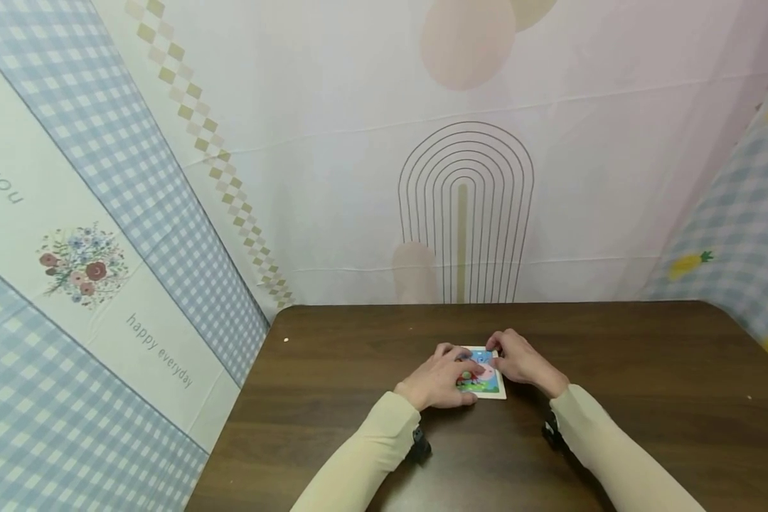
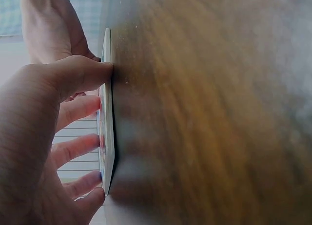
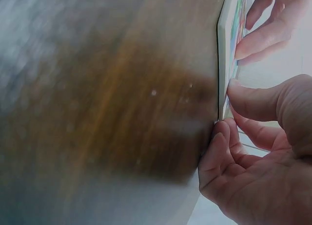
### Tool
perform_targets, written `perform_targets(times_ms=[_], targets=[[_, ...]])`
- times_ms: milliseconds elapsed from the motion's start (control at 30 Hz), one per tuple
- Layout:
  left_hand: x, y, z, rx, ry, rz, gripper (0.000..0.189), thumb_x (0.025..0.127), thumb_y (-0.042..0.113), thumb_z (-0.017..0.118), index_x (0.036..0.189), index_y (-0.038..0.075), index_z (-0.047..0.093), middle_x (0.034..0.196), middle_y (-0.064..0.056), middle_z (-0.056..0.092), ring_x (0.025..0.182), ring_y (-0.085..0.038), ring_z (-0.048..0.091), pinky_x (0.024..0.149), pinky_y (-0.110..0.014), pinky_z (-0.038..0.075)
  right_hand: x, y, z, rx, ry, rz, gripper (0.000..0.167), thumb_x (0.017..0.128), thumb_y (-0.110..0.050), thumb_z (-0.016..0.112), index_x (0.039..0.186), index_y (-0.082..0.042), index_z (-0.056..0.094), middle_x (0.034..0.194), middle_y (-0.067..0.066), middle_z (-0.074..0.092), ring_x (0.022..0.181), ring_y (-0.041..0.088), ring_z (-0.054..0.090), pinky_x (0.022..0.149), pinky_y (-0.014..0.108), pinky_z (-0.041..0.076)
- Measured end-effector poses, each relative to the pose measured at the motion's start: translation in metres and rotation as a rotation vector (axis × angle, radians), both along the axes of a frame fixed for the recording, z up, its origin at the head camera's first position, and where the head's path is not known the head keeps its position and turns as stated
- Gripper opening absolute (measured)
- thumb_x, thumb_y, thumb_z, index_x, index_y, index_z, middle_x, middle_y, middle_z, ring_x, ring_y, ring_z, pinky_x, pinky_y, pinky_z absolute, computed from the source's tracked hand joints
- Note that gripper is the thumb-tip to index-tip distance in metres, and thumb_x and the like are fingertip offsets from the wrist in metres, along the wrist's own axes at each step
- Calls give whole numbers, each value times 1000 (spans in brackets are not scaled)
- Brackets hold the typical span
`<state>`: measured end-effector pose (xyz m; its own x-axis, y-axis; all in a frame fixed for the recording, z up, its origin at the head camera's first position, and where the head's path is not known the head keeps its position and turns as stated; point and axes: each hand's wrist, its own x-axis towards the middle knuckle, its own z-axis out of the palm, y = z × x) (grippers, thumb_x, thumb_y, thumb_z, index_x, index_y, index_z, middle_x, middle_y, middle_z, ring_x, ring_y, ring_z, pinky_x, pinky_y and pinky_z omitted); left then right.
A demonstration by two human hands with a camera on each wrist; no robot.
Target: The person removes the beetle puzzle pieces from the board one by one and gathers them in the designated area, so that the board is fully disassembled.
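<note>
A small flat picture board (image 1: pixel 490 385) with a white border and a cartoon pig picture lies on the wooden table. From the left, my left hand (image 1: pixel 440 379) reaches over it with spread fingers. In the left wrist view its fingertips (image 2: pixel 90 143) touch the picture face, and the thumb lies at the near edge. My right hand (image 1: pixel 518 359) is at the far right corner. The right wrist view shows its thumb (image 3: pixel 253 101) and index finger at the board's edge, with the other fingers curled beside it. Part of the picture is hidden under the left hand.
The brown table (image 1: pixel 333 348) extends around both hands. Behind it hangs a pale printed cloth (image 1: pixel 345 213), with a blue checked cloth (image 1: pixel 166 213) at the left and another patterned cloth (image 1: pixel 736 235) at the right. A small white speck (image 1: pixel 286 340) lies near the far left corner.
</note>
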<state>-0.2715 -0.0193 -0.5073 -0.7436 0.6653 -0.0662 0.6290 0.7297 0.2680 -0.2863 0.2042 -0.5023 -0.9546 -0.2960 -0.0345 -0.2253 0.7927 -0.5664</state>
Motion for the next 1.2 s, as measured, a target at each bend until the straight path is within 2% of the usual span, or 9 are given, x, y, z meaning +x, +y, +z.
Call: perform_targets(times_ms=[233,433,600,767,967,1200], targets=[[-1,1,-1,-2,-13,9,48,101,47,75,147,37,67,168,4,49,157,-24,38,123,-40,48,-1,1,2,-18,-12,-1,17,97,0,73,112,5,69,112,21,63,98,29,59,91,50,56],[0,1,0,5,-18,13,48,100,46,75,147,36,68,168,4,49,157,-24,38,123,-40,47,-3,2,0,-38,-3,42,6,95,3,70,100,4,71,103,18,64,91,25,57,83,41,52],[0,1,1,3,-20,16,49,101,47,75,148,37,67,168,4,49,158,-24,37,124,-41,48,-1,2,-1,-39,27,4,13,95,1,75,107,4,72,106,18,63,93,26,57,85,43,54],[0,1,1,4,-21,13,49,101,47,75,148,37,67,168,4,49,157,-24,38,124,-42,48,-2,1,-1,-13,67,-19,16,93,-1,79,108,5,78,103,17,67,88,24,59,81,43,56],[0,0,1,5,-15,10,48,101,46,75,147,36,68,167,3,50,156,-24,39,123,-40,48,-8,2,0,-25,8,6,16,94,-1,79,108,5,75,100,16,71,88,23,60,82,42,56],[2,1,2,17,-31,14,47,100,47,77,145,37,69,167,5,50,157,-23,37,120,-40,50,-10,7,1,-49,-49,54,16,93,1,77,106,6,69,94,13,64,85,22,55,78,36,48]])
